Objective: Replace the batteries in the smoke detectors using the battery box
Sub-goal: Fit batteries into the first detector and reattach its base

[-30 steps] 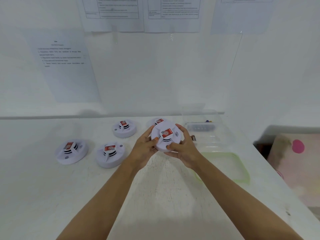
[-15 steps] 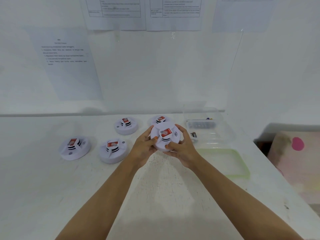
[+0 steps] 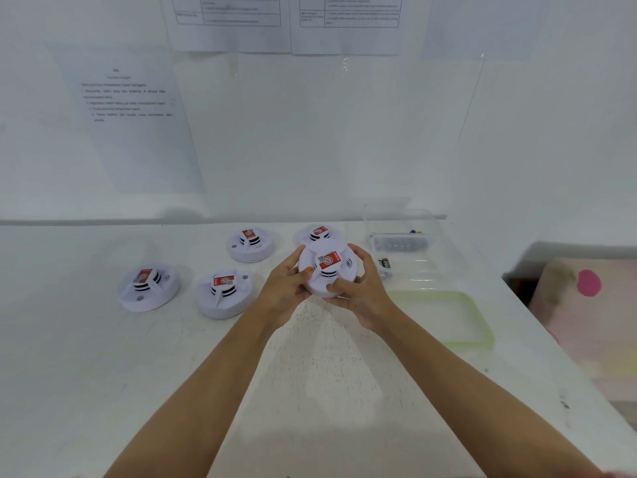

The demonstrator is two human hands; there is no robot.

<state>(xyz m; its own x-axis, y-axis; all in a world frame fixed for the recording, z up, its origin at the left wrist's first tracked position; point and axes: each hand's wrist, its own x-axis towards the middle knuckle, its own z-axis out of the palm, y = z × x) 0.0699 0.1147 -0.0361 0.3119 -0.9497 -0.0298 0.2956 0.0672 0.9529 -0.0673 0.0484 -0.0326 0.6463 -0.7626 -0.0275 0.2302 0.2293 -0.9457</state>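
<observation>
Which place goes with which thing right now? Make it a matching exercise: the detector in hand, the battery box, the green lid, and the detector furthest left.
Things
1. held smoke detector
2. battery box
3. green lid
4. far-left smoke detector

Places
A. flat on the table, on the near side of the box
B. gripped by the left hand and the right hand
C. leftmost on the table
D. back right of the table

Pairs: 1-B, 2-D, 3-A, 4-C
</observation>
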